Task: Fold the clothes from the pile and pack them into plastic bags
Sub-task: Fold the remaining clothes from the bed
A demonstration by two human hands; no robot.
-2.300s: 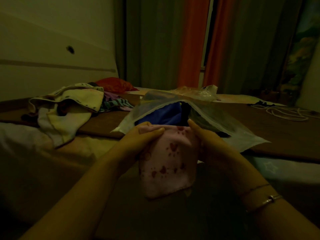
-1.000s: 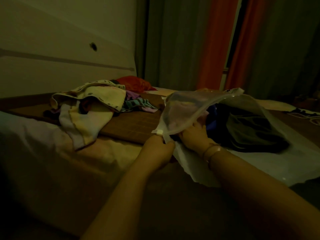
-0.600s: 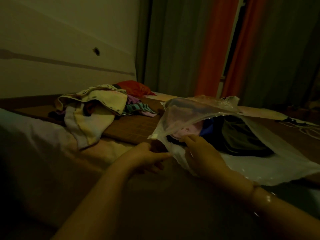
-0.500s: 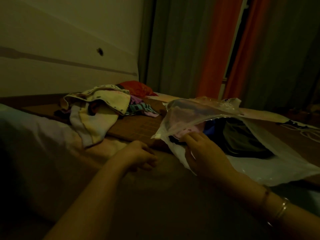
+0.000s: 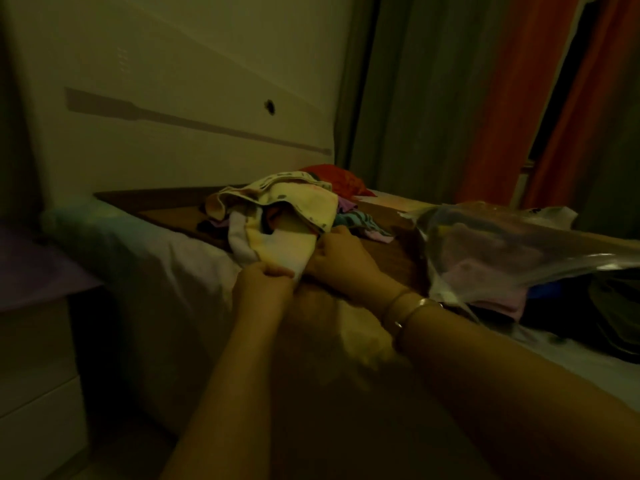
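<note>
Dim bed (image 5: 166, 268) with a brown mat carries the pile. Left hand (image 5: 265, 280) pinches the pale yellow cloth garment (image 5: 291, 244) at its lower edge; right hand (image 5: 341, 263) curls on it just beside — draw it free slowly, away from the clear plastic bag (image 5: 519, 251) of folded clothes to the right.

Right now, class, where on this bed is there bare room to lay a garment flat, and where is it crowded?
Bare: the brown mat strip between the clothes pile and the plastic bag, and the pale sheet left of the pile. Crowded: the pile, where both the left hand and the right hand grip a yellow garment, and the bag's side.
</note>
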